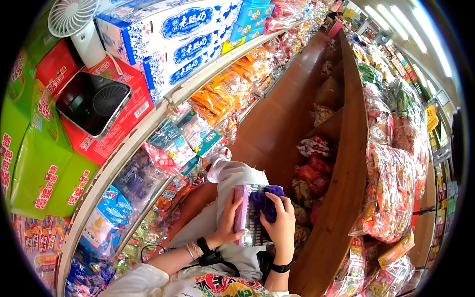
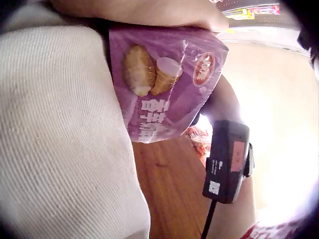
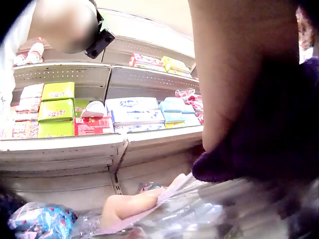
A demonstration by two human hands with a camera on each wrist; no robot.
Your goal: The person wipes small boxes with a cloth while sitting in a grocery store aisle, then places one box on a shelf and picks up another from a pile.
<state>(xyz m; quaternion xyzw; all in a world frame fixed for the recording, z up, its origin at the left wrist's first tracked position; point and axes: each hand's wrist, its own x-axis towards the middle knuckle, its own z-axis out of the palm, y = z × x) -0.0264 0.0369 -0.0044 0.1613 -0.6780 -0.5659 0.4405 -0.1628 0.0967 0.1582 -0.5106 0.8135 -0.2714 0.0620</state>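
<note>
My left hand (image 1: 226,221) grips a purple box (image 1: 241,210) by its side, over the lap of the light trousers (image 1: 237,173). In the left wrist view, the side of the purple box (image 2: 174,112) shows pictures of taro and white lettering. Its upper face looks glossy and clear, with rows of packed items beneath. A dark purple cloth (image 1: 262,205) lies bunched on that face. My right hand (image 1: 282,225) holds the cloth with curled fingers and presses it to the box. The right wrist view shows the cloth (image 3: 269,144) large and dark against the clear wrapping.
On the left, shelves carry bagged sweets (image 1: 217,94), blue-and-white cartons (image 1: 183,29), green boxes (image 1: 44,173), a white fan (image 1: 81,34) and a dark-screened device (image 1: 94,101). A wooden shelf edge (image 1: 341,198) runs along the right, with large snack bags (image 1: 391,188) beyond it.
</note>
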